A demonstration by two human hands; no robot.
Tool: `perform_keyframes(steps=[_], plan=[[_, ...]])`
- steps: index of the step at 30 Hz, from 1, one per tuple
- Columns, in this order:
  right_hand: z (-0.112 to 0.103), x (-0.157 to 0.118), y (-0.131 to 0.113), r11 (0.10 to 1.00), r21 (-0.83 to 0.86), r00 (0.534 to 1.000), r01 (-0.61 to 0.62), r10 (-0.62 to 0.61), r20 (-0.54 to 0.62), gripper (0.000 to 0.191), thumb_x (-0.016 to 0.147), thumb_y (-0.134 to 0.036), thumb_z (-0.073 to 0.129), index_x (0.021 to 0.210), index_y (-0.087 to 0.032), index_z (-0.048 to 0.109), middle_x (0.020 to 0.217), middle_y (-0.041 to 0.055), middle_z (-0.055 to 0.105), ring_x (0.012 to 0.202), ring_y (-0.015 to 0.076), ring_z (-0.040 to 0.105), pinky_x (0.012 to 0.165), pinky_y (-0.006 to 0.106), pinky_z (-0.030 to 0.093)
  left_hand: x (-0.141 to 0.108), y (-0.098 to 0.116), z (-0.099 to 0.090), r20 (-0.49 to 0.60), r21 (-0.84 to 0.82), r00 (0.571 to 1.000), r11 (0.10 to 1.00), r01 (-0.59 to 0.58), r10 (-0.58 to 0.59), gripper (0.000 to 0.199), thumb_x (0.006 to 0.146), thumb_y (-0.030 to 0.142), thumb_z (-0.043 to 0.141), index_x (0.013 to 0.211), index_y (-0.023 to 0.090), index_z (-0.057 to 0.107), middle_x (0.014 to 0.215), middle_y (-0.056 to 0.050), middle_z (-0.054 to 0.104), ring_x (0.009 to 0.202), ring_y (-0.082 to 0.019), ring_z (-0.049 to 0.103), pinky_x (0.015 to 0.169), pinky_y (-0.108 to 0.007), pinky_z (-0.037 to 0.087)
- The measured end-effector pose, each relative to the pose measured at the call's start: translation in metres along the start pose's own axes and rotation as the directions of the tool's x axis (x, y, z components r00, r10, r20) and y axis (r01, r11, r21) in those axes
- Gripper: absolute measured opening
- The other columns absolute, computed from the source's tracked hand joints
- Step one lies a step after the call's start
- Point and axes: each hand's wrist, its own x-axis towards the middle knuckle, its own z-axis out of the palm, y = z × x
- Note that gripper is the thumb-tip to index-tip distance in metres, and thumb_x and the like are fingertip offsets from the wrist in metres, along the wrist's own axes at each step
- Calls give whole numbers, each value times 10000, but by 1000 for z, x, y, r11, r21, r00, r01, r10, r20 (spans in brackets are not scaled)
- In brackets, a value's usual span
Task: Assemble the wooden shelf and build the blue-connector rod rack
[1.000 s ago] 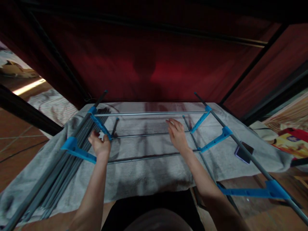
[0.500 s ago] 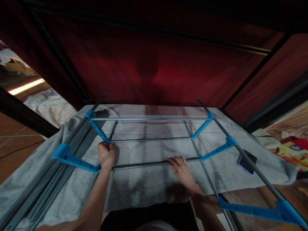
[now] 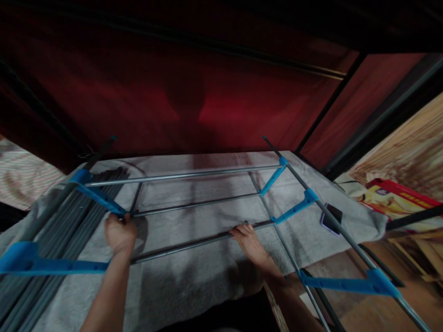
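Note:
A frame of grey metal tubes joined by blue plastic brackets stretches across the cloth in front of me. My left hand (image 3: 121,233) is closed at the inner end of the far left blue bracket (image 3: 100,198), where it meets a crosswise tube (image 3: 197,204); my fingers partly hide that joint. Lower down, the near left bracket (image 3: 69,266) passes behind my left forearm. My right hand (image 3: 251,244) has its fingers curled over the nearest crosswise tube (image 3: 183,247), left of a right-hand bracket (image 3: 294,208).
Several loose grey tubes (image 3: 65,235) lie along the left on the grey cloth (image 3: 166,281). A phone (image 3: 331,219) rests on the right, beside a long side tube. Red fabric panels (image 3: 145,106) stand behind. A red and yellow package (image 3: 398,200) is at far right.
My view has turned to the right, so the frame and both hands appear further left and the frame looks more slanted. Both hands keep the same places on the frame.

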Motion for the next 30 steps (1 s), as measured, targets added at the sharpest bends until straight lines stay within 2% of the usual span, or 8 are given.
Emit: perform_keyframes(steps=[4,9,15,19,22,26,30], plan=[[-1,8,4,1000,16,1000,-20,20,8,243,988,-241,568,1197,-289,681,1106,26,681,1019,202,602,974,388,452,4,5,4,-8,-7,1000,1000,-23,23,247,830,283,532,755,234,303,767,21,307,688,-156,312,609,-259,199],[-3,14,6,999,41,998,-8,5,68,250,986,-219,565,1193,-298,681,1133,16,690,1046,193,616,1021,392,441,6,5,10,34,41,999,998,38,-39,245,808,289,540,761,242,304,765,24,288,649,-155,263,591,-265,182],[-12,20,6,1000,16,995,19,-21,100,275,994,-233,550,1236,-289,669,1132,27,689,1063,196,608,1049,405,428,14,-6,19,-27,108,999,994,-13,16,279,808,312,538,755,244,272,747,27,289,703,-168,375,595,-264,227],[-14,28,9,999,30,992,38,-42,116,268,998,-251,552,1235,-275,674,1132,33,691,1052,197,610,1039,396,429,18,-8,21,-17,151,1000,988,3,0,215,811,325,522,778,247,324,722,29,314,694,-182,430,588,-268,260],[-10,33,12,999,34,991,32,-37,131,264,997,-250,551,1222,-273,687,1106,36,702,1030,198,617,1021,387,439,17,-5,17,2,205,1000,979,-1,1,177,821,342,522,808,244,375,745,27,380,684,-182,476,577,-268,286],[-6,32,14,999,40,990,8,-14,138,276,1000,-253,542,1241,-285,672,1148,34,699,1064,204,615,1056,413,415,15,3,11,54,255,999,967,-12,-2,154,858,361,505,932,228,484,851,-8,564,735,-203,569,579,-267,337],[-6,31,9,999,50,993,2,-8,116,250,1007,-307,533,1214,-271,670,1154,37,693,1072,206,611,1057,411,409,14,8,12,84,269,993,962,52,-77,373,857,370,531,1173,177,491,863,-56,651,750,-248,604,593,-290,379]])
